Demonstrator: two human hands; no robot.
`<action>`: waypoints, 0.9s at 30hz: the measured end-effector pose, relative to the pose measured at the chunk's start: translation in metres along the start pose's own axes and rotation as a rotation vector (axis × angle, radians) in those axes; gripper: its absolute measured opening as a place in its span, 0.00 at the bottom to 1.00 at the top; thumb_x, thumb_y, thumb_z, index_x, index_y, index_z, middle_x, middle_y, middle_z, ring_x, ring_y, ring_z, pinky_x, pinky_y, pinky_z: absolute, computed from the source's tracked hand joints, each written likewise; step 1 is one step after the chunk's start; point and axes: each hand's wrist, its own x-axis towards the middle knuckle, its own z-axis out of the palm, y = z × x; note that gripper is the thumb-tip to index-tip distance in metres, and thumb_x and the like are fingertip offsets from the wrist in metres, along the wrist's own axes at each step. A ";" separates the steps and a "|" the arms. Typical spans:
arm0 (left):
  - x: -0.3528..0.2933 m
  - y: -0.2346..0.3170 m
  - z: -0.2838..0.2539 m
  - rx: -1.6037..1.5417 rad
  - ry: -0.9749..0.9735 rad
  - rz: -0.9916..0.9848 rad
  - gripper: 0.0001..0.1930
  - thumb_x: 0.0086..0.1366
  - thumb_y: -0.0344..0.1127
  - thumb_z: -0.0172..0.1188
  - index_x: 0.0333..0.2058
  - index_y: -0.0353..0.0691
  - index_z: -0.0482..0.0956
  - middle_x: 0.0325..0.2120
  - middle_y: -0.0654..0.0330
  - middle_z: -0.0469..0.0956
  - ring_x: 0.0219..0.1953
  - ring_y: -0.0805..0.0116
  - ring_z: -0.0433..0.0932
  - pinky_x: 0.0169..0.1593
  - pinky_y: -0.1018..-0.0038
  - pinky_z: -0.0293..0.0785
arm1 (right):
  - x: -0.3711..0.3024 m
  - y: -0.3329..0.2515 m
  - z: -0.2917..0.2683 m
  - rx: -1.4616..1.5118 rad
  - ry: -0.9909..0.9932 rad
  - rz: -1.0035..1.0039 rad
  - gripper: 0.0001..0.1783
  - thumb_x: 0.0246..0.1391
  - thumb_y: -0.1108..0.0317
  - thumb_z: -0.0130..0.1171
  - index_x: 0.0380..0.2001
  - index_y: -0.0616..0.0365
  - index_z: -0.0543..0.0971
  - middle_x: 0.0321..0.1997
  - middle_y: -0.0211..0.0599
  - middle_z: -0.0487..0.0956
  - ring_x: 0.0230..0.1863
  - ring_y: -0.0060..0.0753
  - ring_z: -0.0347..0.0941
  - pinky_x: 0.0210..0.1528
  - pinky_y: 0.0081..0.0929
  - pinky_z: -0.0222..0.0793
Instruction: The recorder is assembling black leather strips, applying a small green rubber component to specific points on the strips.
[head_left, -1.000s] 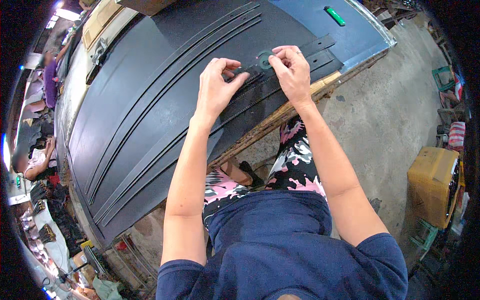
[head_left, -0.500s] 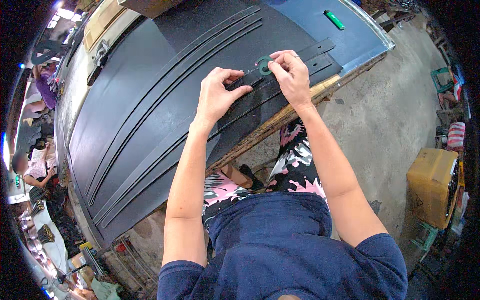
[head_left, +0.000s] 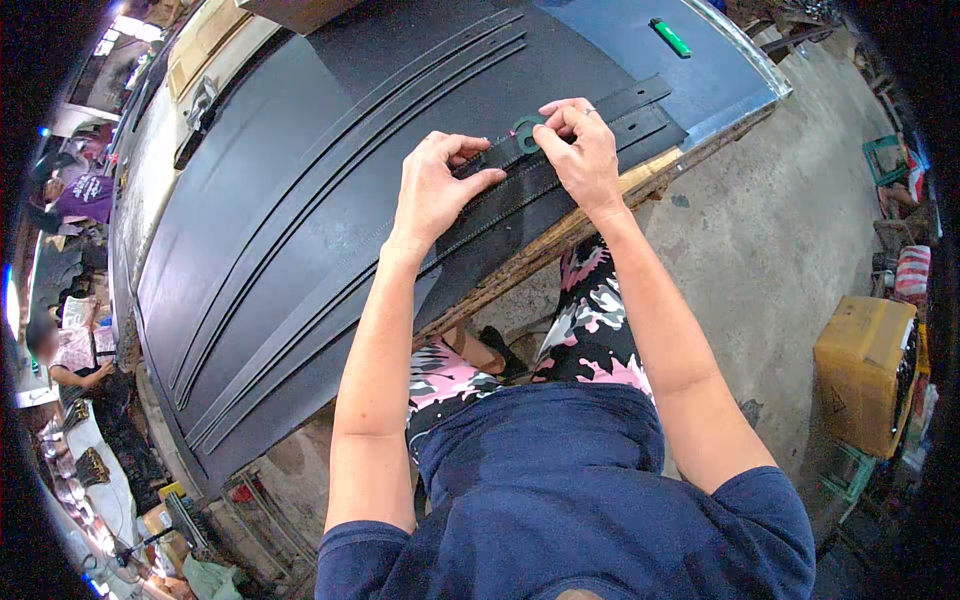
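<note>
Long black straps [head_left: 330, 293] with stitched edges lie across the dark work surface, with holes at their far right ends. My left hand [head_left: 437, 185] has its thumb and fingers curled around the edges of one strap, gripping it across its width. Just to the right, my right hand [head_left: 580, 150] pinches a dark green ring [head_left: 524, 137] between thumb and fingertips. The ring rests over the same strap; a small pink spot shows at its left edge. My fingers hide part of the ring and the strap.
More black straps [head_left: 365, 100] lie farther back on the table. A green lighter-like object [head_left: 670, 38] sits at the far right corner. The table's wooden edge [head_left: 640, 180] runs near my body. A brown carton [head_left: 862, 375] stands at right. Other people work at far left.
The green ring has shifted slightly down and left onto the strap, with my right hand moving a little along. My left hand stays almost still. People at far left have moved.
</note>
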 end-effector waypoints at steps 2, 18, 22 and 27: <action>0.000 0.000 -0.001 0.010 -0.002 -0.004 0.20 0.49 0.39 0.75 0.42 0.41 0.84 0.35 0.59 0.80 0.36 0.70 0.79 0.40 0.74 0.74 | 0.001 -0.001 0.000 0.012 -0.001 0.007 0.08 0.48 0.72 0.62 0.23 0.66 0.76 0.40 0.38 0.78 0.27 0.20 0.70 0.34 0.21 0.67; 0.055 -0.050 -0.012 0.053 -0.008 0.053 0.09 0.58 0.33 0.65 0.34 0.35 0.83 0.28 0.57 0.82 0.28 0.69 0.79 0.36 0.73 0.74 | 0.059 0.028 0.013 0.191 -0.091 0.208 0.10 0.56 0.66 0.61 0.26 0.62 0.79 0.24 0.24 0.76 0.27 0.15 0.70 0.31 0.17 0.63; 0.054 -0.044 -0.008 0.191 0.000 0.077 0.09 0.56 0.33 0.65 0.35 0.38 0.84 0.27 0.55 0.78 0.31 0.63 0.78 0.38 0.70 0.75 | 0.052 0.034 0.020 0.147 -0.052 0.166 0.13 0.49 0.63 0.61 0.24 0.65 0.78 0.21 0.40 0.77 0.24 0.29 0.71 0.32 0.28 0.68; 0.067 -0.042 -0.005 0.195 -0.015 0.150 0.13 0.57 0.33 0.65 0.41 0.38 0.82 0.30 0.53 0.77 0.33 0.61 0.78 0.39 0.69 0.74 | 0.051 0.028 0.022 0.186 0.013 0.156 0.12 0.49 0.65 0.62 0.24 0.65 0.78 0.22 0.39 0.77 0.25 0.26 0.71 0.31 0.27 0.67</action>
